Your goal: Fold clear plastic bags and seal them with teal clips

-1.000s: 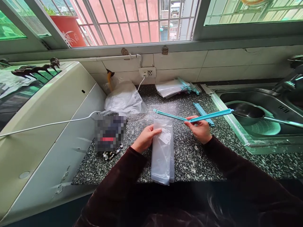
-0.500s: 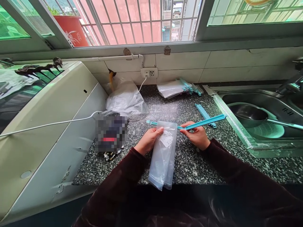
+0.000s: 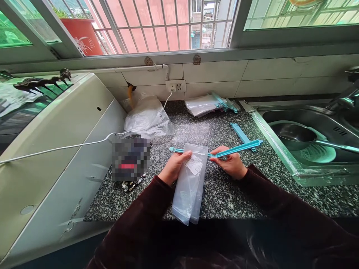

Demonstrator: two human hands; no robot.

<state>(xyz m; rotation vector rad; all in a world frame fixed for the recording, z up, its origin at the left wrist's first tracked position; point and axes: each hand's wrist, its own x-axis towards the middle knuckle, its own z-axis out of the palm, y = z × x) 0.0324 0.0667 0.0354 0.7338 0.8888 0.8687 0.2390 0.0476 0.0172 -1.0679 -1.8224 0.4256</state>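
Your left hand (image 3: 174,166) pinches a flat, clear plastic bag (image 3: 187,192) with a white paper label (image 3: 195,165), thumb in front, at the front edge of the speckled black-and-white stone counter (image 3: 224,196). One arm of a long, light-blue plastic clip (image 3: 238,148) runs behind the bag's top, tip out left. Your right hand (image 3: 232,163) grips the clip near its hinge; clip's spread, other arm slants up-right. Beyond: loose light-blue plastic strips (image 3: 239,131), then a stainless-steel sink (image 3: 305,180) holding a dark round pan (image 3: 293,135).
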